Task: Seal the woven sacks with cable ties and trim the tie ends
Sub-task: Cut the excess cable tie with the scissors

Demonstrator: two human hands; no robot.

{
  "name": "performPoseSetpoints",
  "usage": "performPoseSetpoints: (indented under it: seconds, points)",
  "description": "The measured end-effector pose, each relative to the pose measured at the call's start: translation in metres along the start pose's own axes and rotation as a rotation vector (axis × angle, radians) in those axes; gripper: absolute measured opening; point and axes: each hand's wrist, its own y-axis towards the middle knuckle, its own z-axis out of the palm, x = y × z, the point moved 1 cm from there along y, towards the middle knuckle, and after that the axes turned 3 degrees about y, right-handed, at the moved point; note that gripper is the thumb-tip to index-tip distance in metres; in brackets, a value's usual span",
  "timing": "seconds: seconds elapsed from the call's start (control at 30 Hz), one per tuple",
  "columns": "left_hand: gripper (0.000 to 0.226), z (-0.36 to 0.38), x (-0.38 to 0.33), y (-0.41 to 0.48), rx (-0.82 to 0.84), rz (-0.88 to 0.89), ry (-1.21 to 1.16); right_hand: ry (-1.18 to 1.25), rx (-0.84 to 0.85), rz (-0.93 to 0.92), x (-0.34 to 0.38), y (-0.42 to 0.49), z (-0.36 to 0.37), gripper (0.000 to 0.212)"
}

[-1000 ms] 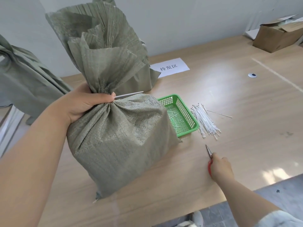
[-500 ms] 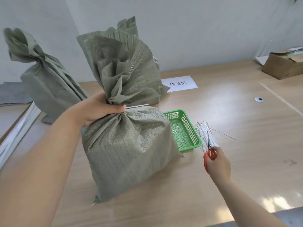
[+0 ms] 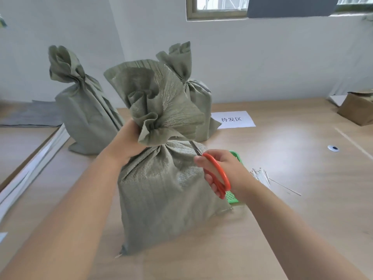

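A grey-green woven sack (image 3: pixel 165 195) stands upright at the middle of the wooden table. My left hand (image 3: pixel 127 144) grips its gathered neck from the left. My right hand (image 3: pixel 224 170) holds red-handled scissors (image 3: pixel 217 174), whose blades point up-left at the sack's neck, right beside the tie. The cable tie's loose end is hidden behind the blades. A bundle of white cable ties (image 3: pixel 262 175) lies on the table to the right.
Two more tied sacks stand behind, one at back left (image 3: pixel 84 118), one at back centre (image 3: pixel 197 102). A green basket (image 3: pixel 232 197) is mostly hidden behind my right hand. A paper label (image 3: pixel 232 119) and a cardboard box (image 3: pixel 357 110) lie further back.
My right hand lifted the scissors off the table and brought them left and up to the sack's neck. The view tilted up. My left hand kept its grip.
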Motion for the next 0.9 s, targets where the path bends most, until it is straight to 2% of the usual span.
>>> performPoseSetpoints:
  seconds: [0.1,0.13,0.23,0.33,0.37,0.5,0.57,0.73,0.9]
  points:
    - [0.021,0.002,0.013,0.001,-0.125,-0.056,-0.08,-0.018,0.055,0.028,0.006,0.005,0.02,0.027]
    - [0.03,0.004,0.017,0.001,-0.164,-0.128,-0.141,-0.022,0.061,0.038,0.008,0.008,0.025,0.028]
    - [0.036,0.01,0.024,0.0,-0.273,-0.394,-0.295,-0.016,0.074,0.051,0.014,0.014,0.04,0.031]
    - [0.064,0.012,0.026,0.003,-0.338,-0.429,-0.334,0.0,0.053,0.063,0.019,0.019,0.048,0.031]
    - [0.064,0.011,0.026,0.004,-0.351,-0.435,-0.342,0.0,0.047,0.066,0.021,0.02,0.05,0.031]
    - [0.042,0.009,0.026,0.005,-0.356,-0.405,-0.385,-0.023,0.055,0.065,0.023,0.02,0.052,0.035]
    - [0.039,0.008,0.024,0.005,-0.337,-0.375,-0.402,-0.028,0.063,0.077,0.024,0.02,0.052,0.04]
    - [0.035,0.007,0.024,0.007,-0.339,-0.351,-0.401,-0.011,0.072,0.077,0.027,0.021,0.054,0.033]
    - [0.025,0.002,0.025,0.006,-0.348,-0.361,-0.403,-0.034,0.131,0.067,0.026,0.016,0.049,0.039]
